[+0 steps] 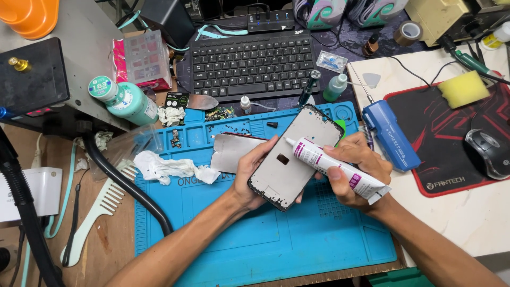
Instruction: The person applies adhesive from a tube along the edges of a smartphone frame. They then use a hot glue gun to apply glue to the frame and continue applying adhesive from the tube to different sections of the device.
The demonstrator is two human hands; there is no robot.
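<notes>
Glue tube at a phone frame
Left hand (254, 175) grips the phone frame (295, 149); right hand (355, 169) is clamped on the glue tube (334, 167) above the blue mat (276, 234).

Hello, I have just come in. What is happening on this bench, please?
A person holds a phone frame in the left hand, tilted above a blue repair mat. The right hand holds a white glue tube with its nozzle at the frame's left edge. A loose grey back panel and crumpled tissue lie on the mat.
</notes>
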